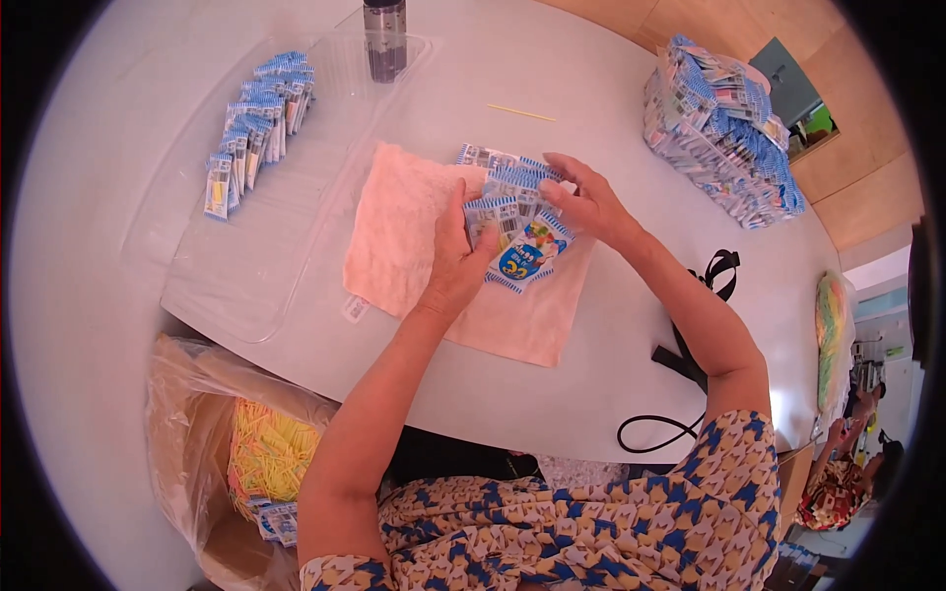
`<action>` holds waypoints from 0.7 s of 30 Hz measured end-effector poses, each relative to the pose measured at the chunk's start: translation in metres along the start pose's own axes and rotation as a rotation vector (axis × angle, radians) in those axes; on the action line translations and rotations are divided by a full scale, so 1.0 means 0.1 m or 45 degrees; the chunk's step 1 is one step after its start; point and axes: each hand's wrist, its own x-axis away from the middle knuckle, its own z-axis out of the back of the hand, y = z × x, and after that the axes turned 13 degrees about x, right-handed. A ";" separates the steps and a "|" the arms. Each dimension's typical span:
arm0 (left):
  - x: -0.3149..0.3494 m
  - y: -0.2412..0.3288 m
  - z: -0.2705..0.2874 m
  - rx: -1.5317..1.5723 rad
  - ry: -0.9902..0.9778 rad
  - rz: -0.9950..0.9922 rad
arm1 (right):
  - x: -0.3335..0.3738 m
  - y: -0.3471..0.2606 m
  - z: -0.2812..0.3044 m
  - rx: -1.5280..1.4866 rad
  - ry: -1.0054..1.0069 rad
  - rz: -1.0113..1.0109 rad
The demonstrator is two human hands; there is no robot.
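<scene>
From my feed, both hands meet over the pale pink cloth [414,236] spread on the white oval table [611,335]. My left hand [455,266] is closed on a fanned bundle of small blue-and-white printed packets [512,222], thumb across the top, so the stack stays squared. My right hand [589,205], at 3 o'clock of the bundle, pinches its far edge, fingers curled; I judge it is steadying or sorting them.

At 10 o'clock, a row of similar packets [254,128] lies overlapped on a clear plastic tray [246,276], kept in order. At 2 o'clock sits a loose heap of packets [719,128]. A dark cylinder [384,39] at 12 o'clock is cut off. The plastic bag of yellow sticks [266,453] at 7 o'clock is partly hidden by my forearm. How many packets are held, I cannot tell.
</scene>
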 end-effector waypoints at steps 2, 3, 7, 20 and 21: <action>-0.02 0.06 -0.01 0.167 0.020 0.069 | -0.08 -0.14 0.03 0.004 -0.121 0.026; 0.00 0.18 -0.06 -0.218 -0.053 0.047 | -0.05 -0.21 0.08 0.080 -0.139 0.089; -0.01 0.20 -0.06 -0.289 -0.115 -0.007 | 0.12 -0.43 -0.06 -0.512 -0.356 -0.010; 0.26 0.32 -0.14 0.230 -0.014 0.019 | 0.64 -0.39 -0.26 -0.991 -0.309 -0.088; 0.28 0.44 -0.22 0.273 -0.006 -0.050 | 0.64 -0.44 -0.29 -0.995 -0.307 -0.085</action>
